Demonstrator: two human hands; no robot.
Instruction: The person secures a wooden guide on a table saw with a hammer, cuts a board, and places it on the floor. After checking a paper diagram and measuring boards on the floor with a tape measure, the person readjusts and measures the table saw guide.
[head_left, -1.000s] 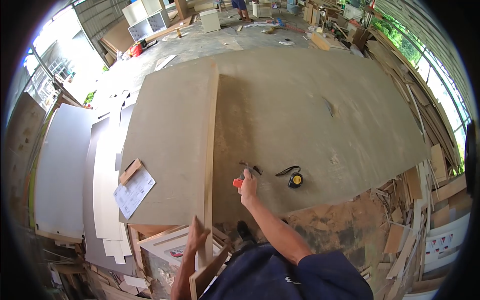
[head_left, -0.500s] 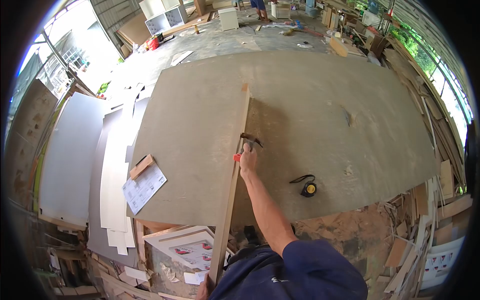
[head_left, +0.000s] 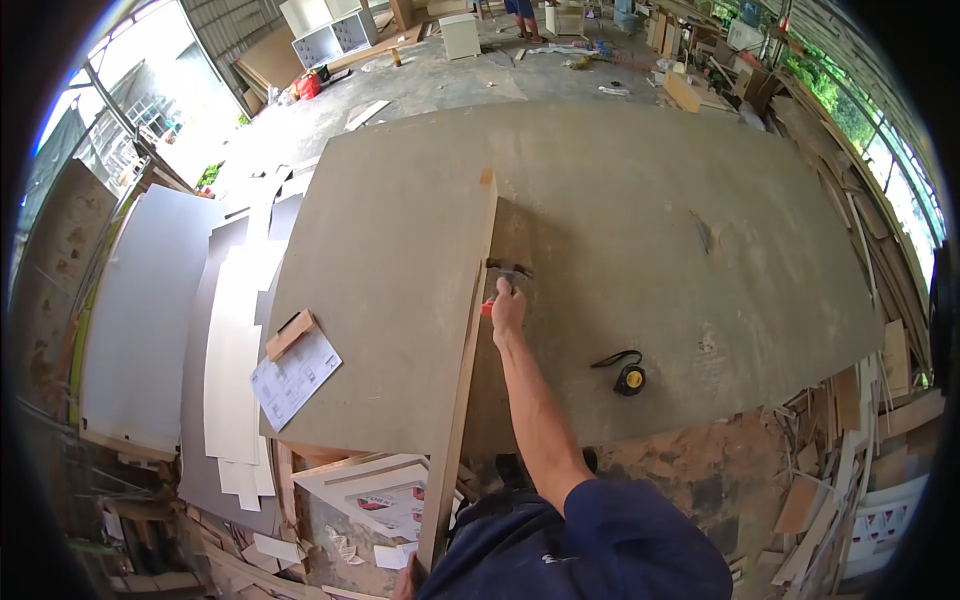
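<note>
hammer (head_left: 510, 268) (red-ended) beside wooden strip (head_left: 463, 395)

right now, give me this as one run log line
right hand: grips hammer | left hand: at wooden strip, near end | tape measure: on panel

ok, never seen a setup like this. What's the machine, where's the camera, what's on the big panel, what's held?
No machine here: a person works bare-handed. The view comes from a camera worn on their head, looking forward and down; its lens bends the edges.

The right hand holds a hammer beside a long wooden strip on the panel. The left hand is at the strip's near end, mostly hidden.

Also on the panel: a tape measure to the right, and a printed sheet with a wooden block to the left.
</note>
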